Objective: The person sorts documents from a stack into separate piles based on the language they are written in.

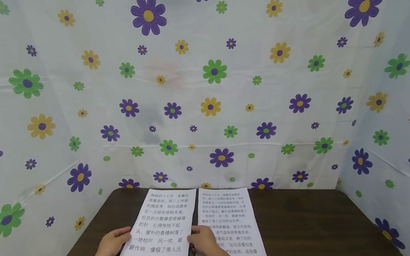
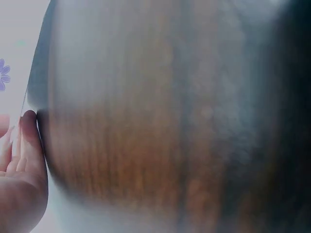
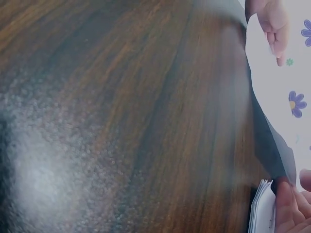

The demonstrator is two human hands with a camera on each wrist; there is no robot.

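Observation:
A sheet of paper [image 1: 159, 234] printed with large Chinese characters is held by its two sides in the head view, tilted slightly off the table. At its left edge my left hand [image 1: 111, 246] grips the paper. My right hand [image 1: 204, 240] pinches the opposite edge, thumb on the printed face. Beneath and beside the right hand lies a stack of printed sheets [image 1: 227, 208] in smaller characters, partly covered by that hand and forearm. The right wrist view shows the lifted sheet [image 3: 265, 73] bowed between both hands, and the layered edges of the stack [image 3: 263, 208] next to the right fingers.
The dark brown wooden table [image 1: 306, 224] extends to the right of the papers. A white cloth [image 1: 188, 93] with purple, green and yellow flowers hangs behind the table and along both sides.

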